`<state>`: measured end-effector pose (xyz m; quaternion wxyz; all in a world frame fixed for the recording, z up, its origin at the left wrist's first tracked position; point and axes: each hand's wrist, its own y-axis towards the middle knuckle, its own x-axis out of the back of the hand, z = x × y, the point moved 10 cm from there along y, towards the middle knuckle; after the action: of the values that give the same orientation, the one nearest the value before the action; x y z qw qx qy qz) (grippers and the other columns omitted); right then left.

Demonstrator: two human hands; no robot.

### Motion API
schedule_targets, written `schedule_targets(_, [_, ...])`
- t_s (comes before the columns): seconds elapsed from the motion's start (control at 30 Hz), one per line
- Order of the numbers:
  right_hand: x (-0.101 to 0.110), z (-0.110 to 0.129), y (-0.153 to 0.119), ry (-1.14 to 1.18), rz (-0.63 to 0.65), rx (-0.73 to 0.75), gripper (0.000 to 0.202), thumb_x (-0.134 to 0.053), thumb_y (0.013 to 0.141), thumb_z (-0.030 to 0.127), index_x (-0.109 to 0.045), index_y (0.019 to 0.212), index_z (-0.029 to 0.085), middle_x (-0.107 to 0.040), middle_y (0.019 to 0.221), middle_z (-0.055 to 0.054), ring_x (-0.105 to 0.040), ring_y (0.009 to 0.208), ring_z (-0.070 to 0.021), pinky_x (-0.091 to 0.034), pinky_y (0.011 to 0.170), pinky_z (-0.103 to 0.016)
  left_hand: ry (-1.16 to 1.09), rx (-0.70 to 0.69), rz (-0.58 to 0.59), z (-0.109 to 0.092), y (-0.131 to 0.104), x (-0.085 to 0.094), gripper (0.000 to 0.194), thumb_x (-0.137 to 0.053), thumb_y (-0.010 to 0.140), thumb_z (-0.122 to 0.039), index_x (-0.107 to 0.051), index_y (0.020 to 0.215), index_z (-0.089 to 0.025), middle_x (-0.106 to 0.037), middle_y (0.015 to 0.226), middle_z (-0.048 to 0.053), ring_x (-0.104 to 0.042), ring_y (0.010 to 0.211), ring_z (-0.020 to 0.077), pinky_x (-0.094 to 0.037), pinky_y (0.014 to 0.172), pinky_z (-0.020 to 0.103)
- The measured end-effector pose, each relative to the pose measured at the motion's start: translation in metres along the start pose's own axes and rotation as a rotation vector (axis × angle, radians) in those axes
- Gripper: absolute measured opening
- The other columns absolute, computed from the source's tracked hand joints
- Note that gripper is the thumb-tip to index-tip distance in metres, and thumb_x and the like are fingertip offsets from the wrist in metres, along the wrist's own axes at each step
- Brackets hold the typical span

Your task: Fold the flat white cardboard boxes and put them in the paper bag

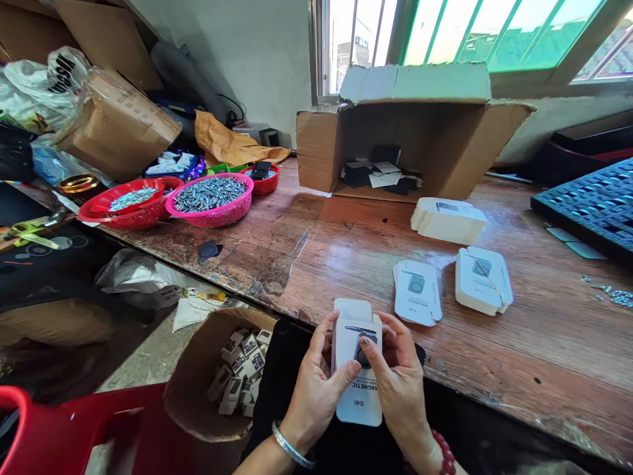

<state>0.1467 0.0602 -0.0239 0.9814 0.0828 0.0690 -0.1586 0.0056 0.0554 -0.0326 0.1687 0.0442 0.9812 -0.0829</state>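
Note:
A white printed carton [359, 396], marked MAGNETIC and C-01, is held over the lap at the table's front edge. My left hand [319, 376] grips its left side, thumb on the printed face. From the right, my right hand [403, 376] grips it too, its thumb across the printed picture. The carton's top flap stands up; whether more than one carton is in my hands I cannot tell. Just beyond lie a small stack of flat cartons [418, 293], a thicker banded stack [483, 280] and a tall stack [449, 221].
An open cardboard box [316, 152] with black and white pieces stands at the back. Pink basket [210, 204] of metal parts and red basket [123, 214] sit left. Below, a carton box [192, 389] holds small boxes beside a red chair [123, 409]. A black tray [588, 204] lies right.

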Motion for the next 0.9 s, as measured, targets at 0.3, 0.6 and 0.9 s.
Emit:
schedule_targets(0.3, [0.000,0.002,0.002,-0.114,0.034,-0.009,0.032,-0.071,0.084,0.043,-0.067,0.109,0.023,-0.071,0.086,-0.002,-0.066,0.071,-0.0169,-0.056,0.064,-0.027,-0.024,0.003,0.053,-0.001,0.000,-0.007,0.073,-0.078,0.077,-0.027,-0.041,0.140,-0.024,-0.063,0.134,0.010,-0.058,0.122,0.0281,-0.042,0.105,0.036])
schedule_targets(0.6, [-0.005,0.012,0.009,-0.223,0.093,0.000,0.038,-0.064,0.086,0.054,-0.061,0.069,0.021,-0.056,0.060,0.002,-0.049,0.055,-0.0133,-0.044,0.049,-0.023,0.028,0.051,0.025,0.009,-0.005,-0.003,0.050,-0.074,0.077,-0.017,-0.045,0.117,-0.024,-0.067,0.100,0.003,-0.062,0.092,0.0190,-0.048,0.082,0.029])
schedule_targets(0.9, [-0.003,-0.005,0.015,0.012,0.187,-0.250,0.039,-0.075,0.079,0.048,-0.066,0.107,0.024,-0.070,0.083,-0.001,-0.064,0.076,-0.0183,-0.054,0.068,-0.028,0.102,0.063,0.140,0.006,-0.007,-0.007,0.047,-0.074,0.078,-0.019,-0.048,0.117,-0.026,-0.065,0.102,0.002,-0.060,0.092,0.0186,-0.048,0.082,0.029])
